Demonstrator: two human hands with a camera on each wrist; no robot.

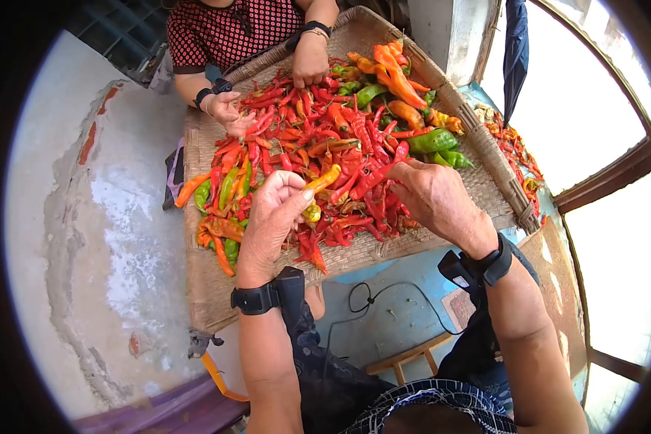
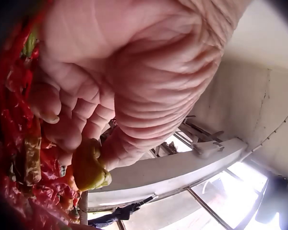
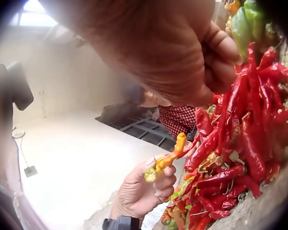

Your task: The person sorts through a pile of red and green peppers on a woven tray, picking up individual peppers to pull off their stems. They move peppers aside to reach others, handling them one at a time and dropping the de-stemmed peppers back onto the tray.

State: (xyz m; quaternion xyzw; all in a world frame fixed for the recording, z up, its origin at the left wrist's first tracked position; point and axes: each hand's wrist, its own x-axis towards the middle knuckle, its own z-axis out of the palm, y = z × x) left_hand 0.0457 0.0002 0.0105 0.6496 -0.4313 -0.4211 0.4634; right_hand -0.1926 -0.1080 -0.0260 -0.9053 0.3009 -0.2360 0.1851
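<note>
My left hand (image 1: 269, 217) pinches a yellow-orange pepper (image 1: 324, 179) between thumb and fingers above the near part of the pepper pile. In the left wrist view the yellow-green end of this pepper (image 2: 89, 167) shows between the thumb and curled fingers; the right wrist view shows it whole (image 3: 166, 159). My right hand (image 1: 440, 205) is at the right side of the pile, back of the hand up, fingers bent down at a red pepper (image 1: 375, 179). In the right wrist view its fingers (image 3: 221, 52) are curled beside red peppers (image 3: 252, 143); whether they grip one is hidden.
A woven tray (image 1: 484, 137) holds the red peppers, with green peppers (image 1: 434, 141) and orange ones (image 1: 394, 72) at the back right. Another person's hands (image 1: 310, 64) are at the far side. More peppers (image 1: 517, 155) lie beyond the right rim. A cable (image 1: 405, 283) hangs below.
</note>
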